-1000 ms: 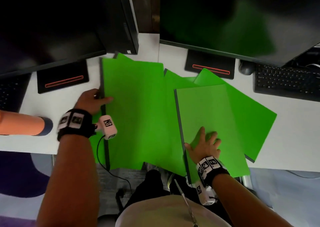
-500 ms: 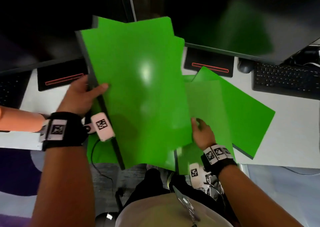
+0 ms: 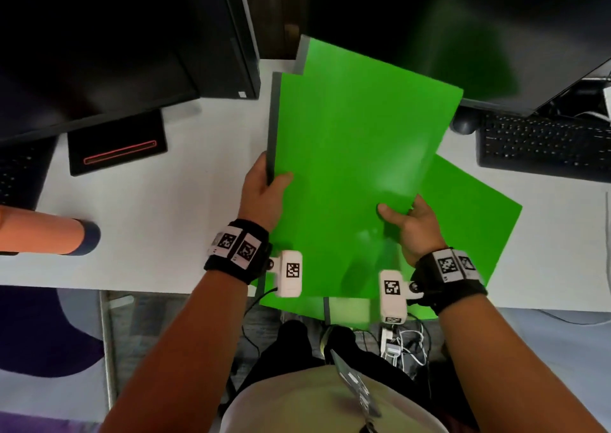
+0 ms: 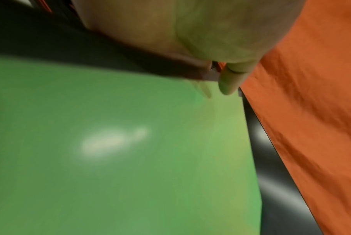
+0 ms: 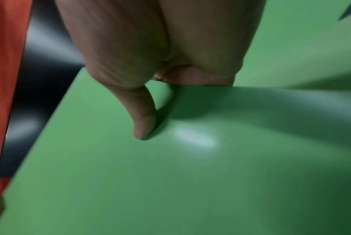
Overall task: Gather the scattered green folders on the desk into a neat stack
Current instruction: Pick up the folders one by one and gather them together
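In the head view I hold a bundle of green folders (image 3: 347, 155) with grey spines, tilted above the white desk (image 3: 158, 221). My left hand (image 3: 269, 181) grips its left spine edge, thumb on top. My right hand (image 3: 401, 212) pinches the lower right edge. Another green folder (image 3: 472, 231) lies flat on the desk, partly under the bundle. One more green folder (image 3: 350, 310) pokes out past the desk's front edge. The left wrist view shows the thumb (image 4: 228, 82) on the green cover (image 4: 130, 151). The right wrist view shows the thumb (image 5: 144, 124) pressed on the cover (image 5: 190, 174), fingers hidden beneath.
Two dark monitors (image 3: 99, 52) (image 3: 496, 19) hang over the back of the desk, with a black stand base (image 3: 115, 141) at the left. A keyboard (image 3: 542, 148) and mouse (image 3: 464, 125) sit at the right. Another person's orange sleeve (image 3: 43, 234) rests on the desk's left.
The lifted bundle has swung right and down, over the folders that lay at the right. My right hand has shifted from the lower folder's edge to the bundle's right edge.
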Demonstrator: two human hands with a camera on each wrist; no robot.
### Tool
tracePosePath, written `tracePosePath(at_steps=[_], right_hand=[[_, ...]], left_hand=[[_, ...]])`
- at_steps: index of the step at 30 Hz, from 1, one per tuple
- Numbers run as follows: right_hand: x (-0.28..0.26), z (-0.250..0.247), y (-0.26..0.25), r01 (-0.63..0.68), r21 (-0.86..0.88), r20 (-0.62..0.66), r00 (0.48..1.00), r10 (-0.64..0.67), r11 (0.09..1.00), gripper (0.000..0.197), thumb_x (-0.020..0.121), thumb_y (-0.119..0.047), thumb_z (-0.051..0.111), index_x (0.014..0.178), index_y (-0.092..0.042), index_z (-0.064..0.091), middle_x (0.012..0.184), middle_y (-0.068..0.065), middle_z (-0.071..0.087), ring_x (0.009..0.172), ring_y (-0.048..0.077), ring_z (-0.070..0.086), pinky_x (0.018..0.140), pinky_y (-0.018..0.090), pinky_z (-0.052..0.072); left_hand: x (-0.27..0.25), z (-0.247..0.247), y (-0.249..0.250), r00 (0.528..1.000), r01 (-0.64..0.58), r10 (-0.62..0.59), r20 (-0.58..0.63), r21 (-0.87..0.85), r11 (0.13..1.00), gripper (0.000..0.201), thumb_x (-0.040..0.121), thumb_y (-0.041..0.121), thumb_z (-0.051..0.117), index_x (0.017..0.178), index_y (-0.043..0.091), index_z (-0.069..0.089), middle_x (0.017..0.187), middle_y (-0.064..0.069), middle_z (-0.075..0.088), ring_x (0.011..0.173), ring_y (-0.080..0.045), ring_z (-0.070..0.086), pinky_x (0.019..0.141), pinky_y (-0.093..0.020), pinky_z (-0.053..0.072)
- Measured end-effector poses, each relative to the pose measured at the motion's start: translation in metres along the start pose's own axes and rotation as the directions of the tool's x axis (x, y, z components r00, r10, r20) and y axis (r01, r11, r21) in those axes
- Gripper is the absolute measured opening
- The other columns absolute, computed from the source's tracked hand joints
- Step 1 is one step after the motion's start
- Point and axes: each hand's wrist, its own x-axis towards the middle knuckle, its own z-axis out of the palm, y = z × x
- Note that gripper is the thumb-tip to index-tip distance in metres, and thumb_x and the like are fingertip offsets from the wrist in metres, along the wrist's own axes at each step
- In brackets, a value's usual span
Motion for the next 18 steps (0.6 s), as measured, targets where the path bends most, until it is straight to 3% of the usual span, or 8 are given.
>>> tracePosePath(at_steps=[2,4,6,7,9,10,14,18], right_hand=[[0.002,-0.016,-0.008,0.046,-0.026,0.046,0.998,-0.045,0.999,0.059,0.048,-0.039,0.09,0.1,-0.023,0.067,0.108,0.005,0.075,0.105,0.03,0.068,0.093,0.049,0.051],[0.009,-0.034,-0.009,0.081,-0.046,0.018,0.997,-0.081,0.996,0.03,0.07,-0.018,0.081,0.097,-0.022,0.068,0.1,0.002,0.076,0.099,0.03,0.07,0.091,0.046,0.053],[0.018,-0.051,-0.002,0.075,-0.134,-0.051,0.995,-0.083,0.988,0.022,0.08,-0.004,0.072,0.093,-0.021,0.07,0.094,0.001,0.076,0.085,0.026,0.071,0.084,0.043,0.057],[0.022,-0.059,0.005,0.029,-0.197,-0.091,0.995,-0.047,0.98,0.018,0.081,-0.003,0.071,0.091,-0.018,0.069,0.093,0.007,0.075,0.073,0.023,0.07,0.074,0.039,0.059],[0.028,-0.07,0.024,-0.056,-0.309,-0.144,0.99,0.011,0.949,0.016,0.082,-0.003,0.071,0.097,-0.004,0.067,0.094,0.019,0.07,0.053,0.016,0.066,0.051,0.026,0.055],[0.032,-0.074,0.037,-0.093,-0.334,-0.157,0.987,0.042,0.938,0.023,0.081,-0.004,0.071,0.103,0.002,0.065,0.097,0.022,0.07,0.052,0.016,0.066,0.049,0.025,0.054],[0.037,-0.08,0.081,-0.219,-0.388,-0.223,0.965,0.14,0.895,0.031,0.078,-0.015,0.076,0.102,-0.001,0.063,0.098,0.024,0.072,0.08,0.037,0.071,0.071,0.05,0.06],[0.036,-0.079,0.086,-0.22,-0.431,-0.23,0.964,0.13,0.875,0.03,0.078,-0.017,0.075,0.101,-0.003,0.063,0.096,0.02,0.072,0.087,0.037,0.07,0.08,0.051,0.058]], left_hand=[[0.0,0.005,-0.003,0.995,0.095,-0.094,0.029,-0.012,0.995,0.042,0.089,0.031,0.055,0.128,0.016,0.058,0.133,-0.005,0.06,0.122,-0.025,0.056,0.106,-0.042,0.043],[0.01,0.002,-0.02,0.977,0.191,-0.204,0.056,0.179,0.965,0.058,0.092,0.051,0.044,0.133,0.011,0.052,0.139,-0.008,0.055,0.127,-0.028,0.051,0.11,-0.041,0.037],[0.021,-0.003,-0.048,0.964,0.23,-0.265,0.008,0.474,0.85,0.054,0.092,0.051,0.046,0.128,0.012,0.054,0.134,-0.012,0.057,0.124,-0.031,0.053,0.103,-0.034,0.04],[0.023,-0.005,-0.061,0.954,0.277,-0.29,-0.074,0.583,0.764,0.056,0.089,0.049,0.054,0.13,0.011,0.052,0.135,-0.014,0.055,0.124,-0.033,0.052,0.102,-0.035,0.041],[0.022,-0.006,-0.085,0.918,0.386,-0.34,-0.205,0.659,0.645,0.069,0.08,0.047,0.066,0.136,0.011,0.046,0.137,-0.017,0.049,0.126,-0.037,0.048,0.104,-0.044,0.043],[0.02,-0.004,-0.095,0.91,0.405,-0.341,-0.235,0.681,0.61,0.074,0.079,0.047,0.068,0.138,0.011,0.043,0.139,-0.017,0.045,0.128,-0.037,0.044,0.105,-0.047,0.041],[0.01,0.006,-0.108,0.924,0.37,-0.269,-0.271,0.808,0.458,0.091,0.073,0.052,0.072,0.143,0.012,0.031,0.147,-0.013,0.032,0.134,-0.035,0.031,0.107,-0.051,0.033],[0.017,0.005,-0.109,0.926,0.355,-0.264,-0.268,0.857,0.374,0.101,0.065,0.055,0.078,0.143,0.012,0.029,0.144,-0.014,0.033,0.131,-0.035,0.034,0.104,-0.051,0.035]])
